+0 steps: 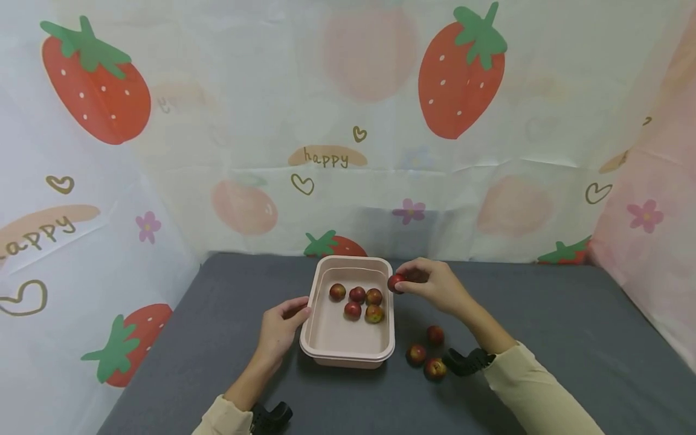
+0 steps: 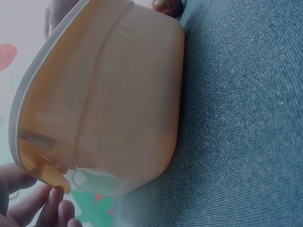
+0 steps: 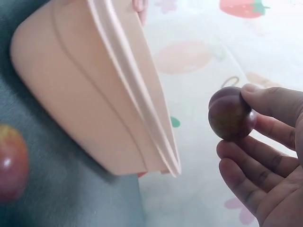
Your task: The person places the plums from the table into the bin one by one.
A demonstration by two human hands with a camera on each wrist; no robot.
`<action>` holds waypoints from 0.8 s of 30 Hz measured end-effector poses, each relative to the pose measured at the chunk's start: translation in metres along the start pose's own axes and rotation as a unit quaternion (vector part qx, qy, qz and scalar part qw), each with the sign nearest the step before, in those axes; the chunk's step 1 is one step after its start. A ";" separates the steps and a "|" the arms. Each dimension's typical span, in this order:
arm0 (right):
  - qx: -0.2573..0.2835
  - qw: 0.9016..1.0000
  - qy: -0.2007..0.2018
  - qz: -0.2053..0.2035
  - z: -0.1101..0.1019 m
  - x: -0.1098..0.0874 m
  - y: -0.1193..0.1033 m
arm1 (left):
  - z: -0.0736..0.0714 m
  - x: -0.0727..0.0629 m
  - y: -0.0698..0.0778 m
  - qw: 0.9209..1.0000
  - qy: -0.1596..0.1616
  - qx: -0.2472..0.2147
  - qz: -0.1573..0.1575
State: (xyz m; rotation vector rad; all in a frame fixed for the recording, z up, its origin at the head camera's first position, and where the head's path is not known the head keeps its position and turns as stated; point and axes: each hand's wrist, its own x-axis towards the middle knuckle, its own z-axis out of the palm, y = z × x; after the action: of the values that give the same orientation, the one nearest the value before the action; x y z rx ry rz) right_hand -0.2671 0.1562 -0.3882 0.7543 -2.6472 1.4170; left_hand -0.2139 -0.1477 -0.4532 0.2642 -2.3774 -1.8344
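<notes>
A pale pink plastic container (image 1: 348, 338) holds several red plums (image 1: 352, 310), grouped in its middle and far half. At its left side, my left hand (image 1: 280, 329) grips the rim, with thumb above and fingers (image 2: 52, 205) under the lip in the left wrist view. My right hand (image 1: 435, 287) pinches one dark red plum (image 3: 232, 113) between thumb and fingertips, raised at the container's right rim. That same plum (image 1: 396, 283) overlaps the rim's edge in the head view. Right of the container, three more plums (image 1: 416, 354) lie on the grey cloth, below my right forearm.
Grey cloth (image 1: 544, 338) covers the table around the container. A pale curtain (image 1: 261, 121) printed with strawberries and hearts hangs behind the table and along both sides. Each wrist wears a black band-like device (image 1: 467, 361).
</notes>
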 end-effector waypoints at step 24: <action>-0.083 0.994 -0.064 -0.042 0.025 0.057 -0.034 | 0.001 0.001 0.000 1.000 0.005 0.006 0.001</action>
State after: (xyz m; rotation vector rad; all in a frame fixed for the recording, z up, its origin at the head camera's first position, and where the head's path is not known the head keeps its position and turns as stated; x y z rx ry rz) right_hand -0.2976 0.0982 -0.3620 0.9540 -2.7470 1.1479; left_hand -0.2148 -0.1469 -0.4539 0.2705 -2.3815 -1.8153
